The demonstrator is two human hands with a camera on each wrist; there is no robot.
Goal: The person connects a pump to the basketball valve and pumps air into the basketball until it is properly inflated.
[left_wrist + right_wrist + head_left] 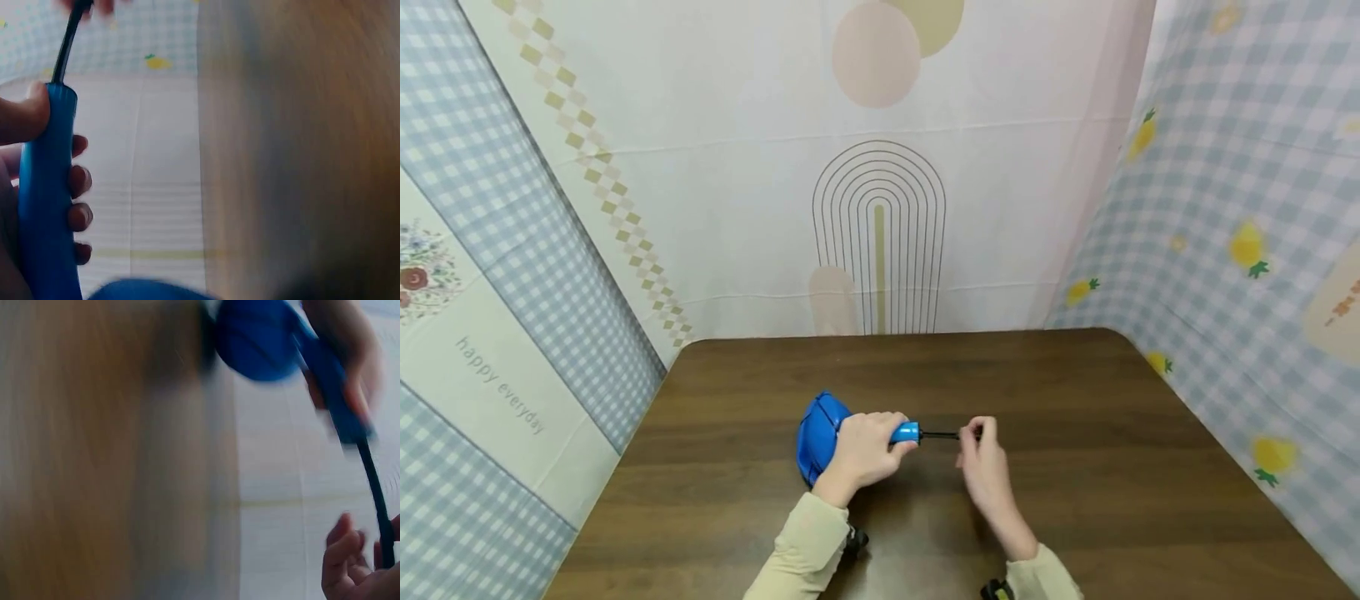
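My left hand [865,446] grips the blue barrel of a hand pump [905,432], which lies roughly level above the table. In the left wrist view, the thumb sits near the front end of the barrel [49,194] and the fingers wrap its other side. A black rod [938,434] sticks out to the right. My right hand [987,471] pinches the black handle [386,547] at the rod's far end. Against the pump's left end sits a blue ball [820,437] with black lines, its outline uneven and slack, partly behind the left hand.
The dark wooden table [737,375] has rounded back corners. A printed white cloth [737,208] hangs behind it. Checked cloths hang at the left [490,167] and at the right [1210,192]. Both wrists carry dark devices near the pale sleeves [808,533].
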